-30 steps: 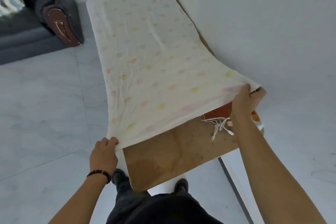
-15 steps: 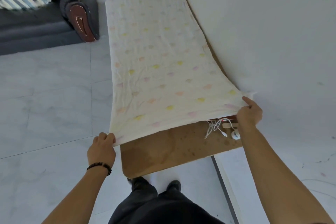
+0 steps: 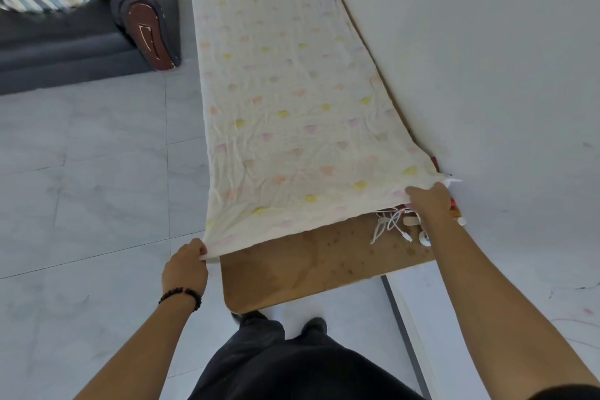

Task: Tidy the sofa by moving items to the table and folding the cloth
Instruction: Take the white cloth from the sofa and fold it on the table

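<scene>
Both hands held the near edge of the cloth (image 3: 292, 107): the left hand (image 3: 185, 266) pinched the corner just off the left side of the table (image 3: 308, 273), and the right hand (image 3: 428, 201) gripped the corner at its wall side. The cloth (pale, with small coloured hearts) lay spread along the table, covering all but the near end. A white cable (image 3: 386, 227) lay on that bare part, just beside the right hand. The sofa (image 3: 81, 52) stood off the table's far left corner.
</scene>
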{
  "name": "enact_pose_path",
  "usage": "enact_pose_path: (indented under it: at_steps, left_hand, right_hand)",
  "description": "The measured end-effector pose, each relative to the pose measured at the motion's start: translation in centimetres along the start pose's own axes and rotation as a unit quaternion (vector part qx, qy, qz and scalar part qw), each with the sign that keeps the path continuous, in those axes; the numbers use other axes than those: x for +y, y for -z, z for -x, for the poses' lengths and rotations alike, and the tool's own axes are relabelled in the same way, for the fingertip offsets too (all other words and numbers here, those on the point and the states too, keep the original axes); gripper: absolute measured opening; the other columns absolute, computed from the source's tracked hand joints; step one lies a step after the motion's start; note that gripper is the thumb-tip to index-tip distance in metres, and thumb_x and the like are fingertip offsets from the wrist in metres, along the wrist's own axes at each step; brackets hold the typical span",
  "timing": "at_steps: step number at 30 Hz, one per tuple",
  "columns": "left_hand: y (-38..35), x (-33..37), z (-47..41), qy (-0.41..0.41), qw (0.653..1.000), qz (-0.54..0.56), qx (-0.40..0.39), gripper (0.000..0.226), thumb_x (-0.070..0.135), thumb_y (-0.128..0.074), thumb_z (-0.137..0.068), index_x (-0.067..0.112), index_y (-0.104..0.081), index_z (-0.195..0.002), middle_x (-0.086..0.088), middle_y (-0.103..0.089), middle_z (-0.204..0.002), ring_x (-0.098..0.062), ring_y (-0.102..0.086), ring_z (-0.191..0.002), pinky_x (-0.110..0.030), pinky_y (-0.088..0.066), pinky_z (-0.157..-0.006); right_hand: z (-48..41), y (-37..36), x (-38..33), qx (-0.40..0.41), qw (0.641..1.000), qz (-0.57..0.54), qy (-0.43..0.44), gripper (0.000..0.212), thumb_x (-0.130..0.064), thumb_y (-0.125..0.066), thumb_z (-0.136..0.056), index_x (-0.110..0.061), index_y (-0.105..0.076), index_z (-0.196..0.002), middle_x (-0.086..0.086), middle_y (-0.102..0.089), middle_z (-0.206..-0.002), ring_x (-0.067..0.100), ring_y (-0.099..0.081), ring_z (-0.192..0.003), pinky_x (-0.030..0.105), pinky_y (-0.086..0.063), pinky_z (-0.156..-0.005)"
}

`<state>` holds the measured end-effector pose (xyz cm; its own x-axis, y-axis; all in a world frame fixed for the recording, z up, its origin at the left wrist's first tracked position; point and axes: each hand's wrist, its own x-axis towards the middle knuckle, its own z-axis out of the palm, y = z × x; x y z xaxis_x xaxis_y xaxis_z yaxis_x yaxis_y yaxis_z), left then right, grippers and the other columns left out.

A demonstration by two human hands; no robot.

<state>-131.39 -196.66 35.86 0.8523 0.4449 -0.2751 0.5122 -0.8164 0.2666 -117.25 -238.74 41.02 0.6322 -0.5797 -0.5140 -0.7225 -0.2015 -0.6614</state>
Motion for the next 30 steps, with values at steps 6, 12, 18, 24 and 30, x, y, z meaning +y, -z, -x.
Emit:
enact_pose_path:
  at_steps: [6,12,18,24,30]
  left_hand:
    - [2.2,0.0,-1.7,0.133,0.952,0.275,0.011,0.023,-0.003,-0.040,-0.091,0.012,-0.057,-0.087,-0.012,-0.064,-0.088,-0.031,-0.068,-0.065,-0.036,-0.058,-0.058]
    - [5.2,0.0,-7.9,0.008,0.983,0.179,0.042,0.024,0.001,-0.041,-0.093,0.011,-0.058,-0.107,-0.015,-0.063,-0.103,-0.036,-0.062,-0.093,-0.044,-0.052,-0.082]
    - [8.7,-1.0,-17.2,-0.149,0.978,0.114,0.088,0.020,0.008,-0.047,-0.096,0.004,-0.060,-0.110,-0.016,-0.056,-0.106,-0.036,-0.057,-0.084,-0.040,-0.047,-0.072]
    - [11.8,-4.8,-28.0,-0.316,0.943,0.047,0.091,0.014,0.014,-0.059,-0.093,0.002,-0.065,-0.090,-0.014,-0.055,-0.085,-0.033,-0.055,-0.072,-0.040,-0.051,-0.059]
    - [15.4,-5.0,-36.6,-0.318,0.944,0.062,0.066,0.020,0.021,-0.054,-0.096,0.004,-0.065,-0.093,-0.014,-0.056,-0.086,-0.033,-0.054,-0.075,-0.038,-0.049,-0.059]
  right_hand:
    - [-0.9,-0.7,-1.7,0.025,0.999,0.018,0.028,0.071,0.005,-0.059,-0.087,-0.005,-0.027,-0.150,0.018,-0.053,-0.136,0.034,-0.056,-0.115,0.036,-0.056,-0.080]
    - [-0.7,-2.3,-5.1,0.125,0.988,-0.057,0.073,0.055,0.007,-0.035,-0.094,-0.016,-0.051,-0.140,0.014,-0.053,-0.139,0.029,-0.055,-0.122,0.019,-0.040,-0.081]
    - [-0.7,-7.1,-10.0,0.157,0.981,-0.086,0.073,0.049,0.003,-0.038,-0.093,-0.014,-0.058,-0.134,0.011,-0.057,-0.137,0.027,-0.057,-0.122,0.034,-0.050,-0.100]
    - [-1.7,-12.2,-15.7,0.185,0.976,-0.104,0.048,0.061,-0.007,-0.047,-0.084,-0.008,-0.044,-0.145,0.015,-0.048,-0.145,0.031,-0.054,-0.124,0.044,-0.048,-0.104]
    - [-0.4,-16.8,-21.3,0.202,0.971,-0.113,0.066,0.061,0.006,-0.040,-0.094,-0.014,-0.034,-0.151,0.010,-0.028,-0.156,0.031,-0.047,-0.127,0.042,-0.053,-0.094]
